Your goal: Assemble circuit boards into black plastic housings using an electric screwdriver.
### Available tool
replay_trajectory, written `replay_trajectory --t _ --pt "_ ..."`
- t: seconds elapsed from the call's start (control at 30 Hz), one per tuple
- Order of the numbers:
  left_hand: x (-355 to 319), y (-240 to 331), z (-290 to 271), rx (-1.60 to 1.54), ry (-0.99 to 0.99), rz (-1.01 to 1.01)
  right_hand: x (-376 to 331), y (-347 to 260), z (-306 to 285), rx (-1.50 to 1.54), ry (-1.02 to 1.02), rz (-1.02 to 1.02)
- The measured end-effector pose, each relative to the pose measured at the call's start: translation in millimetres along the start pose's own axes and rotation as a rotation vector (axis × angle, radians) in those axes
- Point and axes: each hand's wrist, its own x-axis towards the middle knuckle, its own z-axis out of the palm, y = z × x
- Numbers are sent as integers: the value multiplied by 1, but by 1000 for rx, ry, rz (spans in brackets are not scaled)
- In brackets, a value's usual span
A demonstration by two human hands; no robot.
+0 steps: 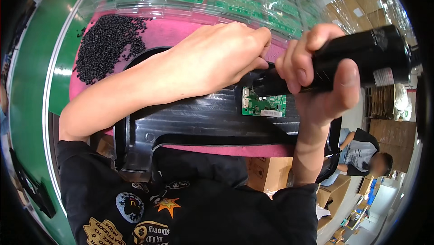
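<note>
Lying nearly level, the black electric screwdriver (352, 59) points its tip left-downward at the green circuit board (264, 105) on the black plastic panel (203, 123) — right hand (316, 73) clamped around it, left hand (226, 55) pinching near the tip.

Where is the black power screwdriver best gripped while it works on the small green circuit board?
Around its thick round barrel, from the right, as the right hand does now: the body lies nearly level, tip aimed left at the green circuit board, where the left hand sits by the tip.
</note>
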Motion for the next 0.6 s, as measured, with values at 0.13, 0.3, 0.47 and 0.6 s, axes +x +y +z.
replay_trajectory --t 0.13,0.3,0.47,0.6 --pt "1 1 -3 -13 -55 -2 3 -4 -1 -101 -91 32" --pt "-1 -2 1 23 -29 105 -3 1 -8 216 -35 -17" --pt "-4 -2 -2 67 -93 190 -14 -11 -6 258 164 -104" --pt "-2 -8 2 58 -101 283 -18 -29 -17 405 102 -221"
